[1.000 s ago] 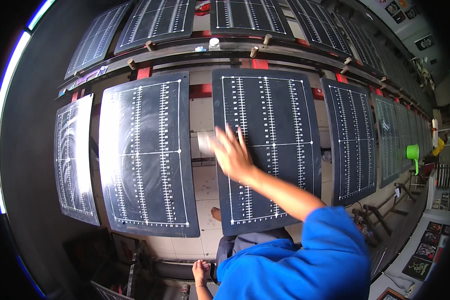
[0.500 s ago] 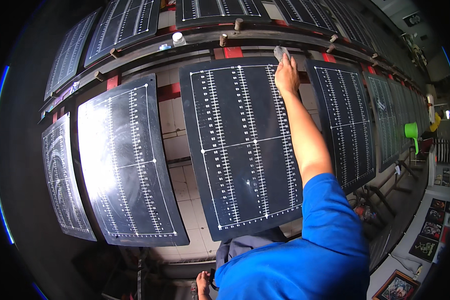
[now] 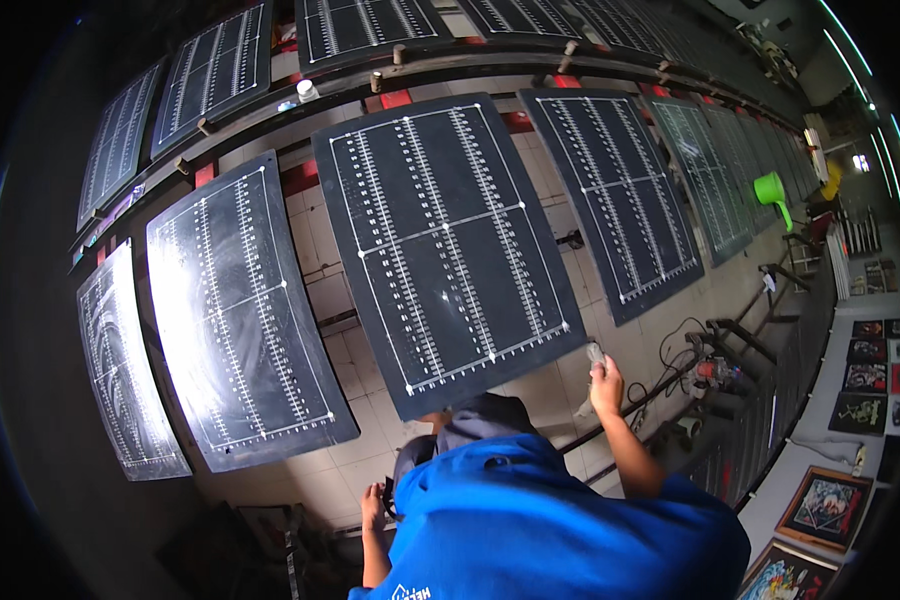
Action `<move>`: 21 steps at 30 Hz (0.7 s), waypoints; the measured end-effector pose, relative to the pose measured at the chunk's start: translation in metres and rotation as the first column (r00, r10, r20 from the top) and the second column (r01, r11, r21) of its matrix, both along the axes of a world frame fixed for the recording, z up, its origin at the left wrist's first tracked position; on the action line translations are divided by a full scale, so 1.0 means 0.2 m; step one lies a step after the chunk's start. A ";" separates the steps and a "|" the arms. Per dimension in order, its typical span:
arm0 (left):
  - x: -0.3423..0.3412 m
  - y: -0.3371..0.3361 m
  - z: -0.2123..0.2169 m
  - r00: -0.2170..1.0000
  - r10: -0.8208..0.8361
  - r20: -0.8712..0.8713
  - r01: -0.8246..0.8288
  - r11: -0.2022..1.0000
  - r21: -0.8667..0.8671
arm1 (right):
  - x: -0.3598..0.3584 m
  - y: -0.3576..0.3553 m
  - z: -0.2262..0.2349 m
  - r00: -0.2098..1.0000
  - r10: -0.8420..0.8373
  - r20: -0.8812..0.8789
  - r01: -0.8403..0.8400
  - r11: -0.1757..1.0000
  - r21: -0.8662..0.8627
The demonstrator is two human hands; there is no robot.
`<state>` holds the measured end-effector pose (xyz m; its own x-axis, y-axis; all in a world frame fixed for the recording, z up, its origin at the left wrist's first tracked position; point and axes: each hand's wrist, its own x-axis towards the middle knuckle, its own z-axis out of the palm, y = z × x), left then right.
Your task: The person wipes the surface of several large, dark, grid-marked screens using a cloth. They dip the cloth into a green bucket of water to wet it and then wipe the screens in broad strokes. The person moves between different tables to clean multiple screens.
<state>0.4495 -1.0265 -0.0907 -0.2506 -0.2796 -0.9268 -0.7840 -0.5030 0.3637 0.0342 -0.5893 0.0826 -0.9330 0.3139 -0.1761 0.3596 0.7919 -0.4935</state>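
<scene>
Grey bunched cloth (image 3: 595, 353) sits clamped in our right hand (image 3: 606, 386), just beside the near right corner of the black, white-lined panel (image 3: 450, 255) before us. Our left hand (image 3: 373, 509) hangs at the near left, by our dark trousers (image 3: 484, 420); we cannot tell whether it holds anything.

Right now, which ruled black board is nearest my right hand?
The ruled black board directly before you: its near-right corner sits beside your right hand; others lie farther.
</scene>
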 end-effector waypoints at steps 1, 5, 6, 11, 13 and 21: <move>-0.03 0.00 -0.01 0.997 -0.030 -0.066 0.031 1.000 0.005 | 0.06 0.08 0.03 0.983 -0.144 0.116 0.161 0.976 -0.149; -0.13 -0.12 0.05 0.997 -0.077 0.015 0.077 0.997 -0.027 | -0.01 0.13 0.13 0.987 -0.150 -0.060 0.100 0.860 -0.501; -0.16 -0.14 0.10 0.997 -0.068 0.023 0.068 0.997 -0.026 | -0.09 0.01 0.28 0.987 -0.152 -0.059 0.081 0.772 -0.630; -0.20 -0.24 0.20 0.991 0.056 -0.121 -0.064 0.996 -0.064 | -0.36 -0.35 0.88 0.965 0.048 -0.256 -0.220 0.675 -0.704; -0.17 -0.26 0.22 0.988 0.078 -0.134 -0.090 0.992 -0.087 | -0.47 -0.42 0.98 0.856 0.229 -0.463 -0.406 0.852 -0.331; 0.10 -0.07 0.16 0.990 0.139 0.018 -0.138 0.989 -0.051 | -0.79 -0.64 1.33 0.706 0.488 -0.513 -0.618 0.778 -0.110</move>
